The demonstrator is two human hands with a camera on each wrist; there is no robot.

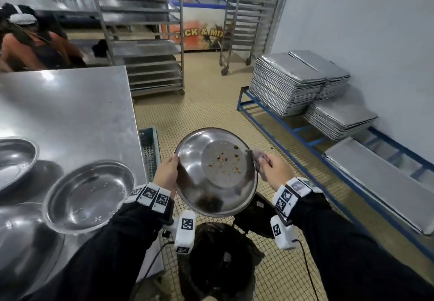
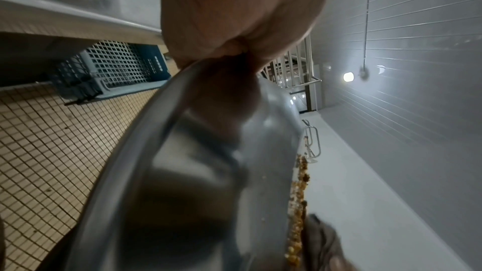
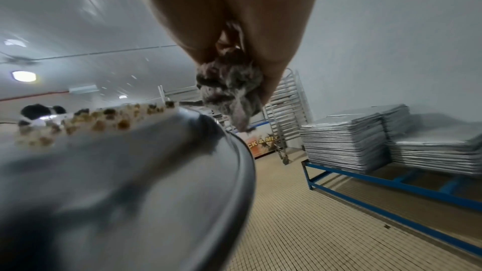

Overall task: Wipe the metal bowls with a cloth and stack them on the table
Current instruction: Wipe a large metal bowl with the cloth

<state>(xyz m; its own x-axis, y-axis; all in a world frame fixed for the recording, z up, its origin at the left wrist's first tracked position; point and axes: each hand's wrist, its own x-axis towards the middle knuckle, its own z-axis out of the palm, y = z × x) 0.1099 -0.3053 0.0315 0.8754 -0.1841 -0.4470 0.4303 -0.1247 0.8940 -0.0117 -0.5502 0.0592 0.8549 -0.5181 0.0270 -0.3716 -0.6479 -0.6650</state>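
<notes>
A round metal bowl (image 1: 211, 183) with brown crumbs (image 1: 225, 162) on its flat bottom is held tilted in the air over a black-lined bin (image 1: 218, 253). My left hand (image 1: 166, 174) grips its left rim, thumb inside (image 2: 229, 98). My right hand (image 1: 274, 169) holds a bunched grey cloth (image 1: 259, 157) at the bowl's right rim; in the right wrist view the cloth (image 3: 229, 90) hangs just above the rim (image 3: 234, 151). Three more metal bowls sit on the steel table (image 1: 77, 105) at left, the nearest (image 1: 89, 195) by the table's edge.
A blue crate (image 1: 150, 150) stands on the tiled floor beside the table. Stacks of baking trays (image 1: 286, 82) rest on a blue low rack (image 1: 305, 136) along the right wall. Tall tray trolleys (image 1: 145, 33) stand at the back. Another person (image 1: 30, 40) is at far left.
</notes>
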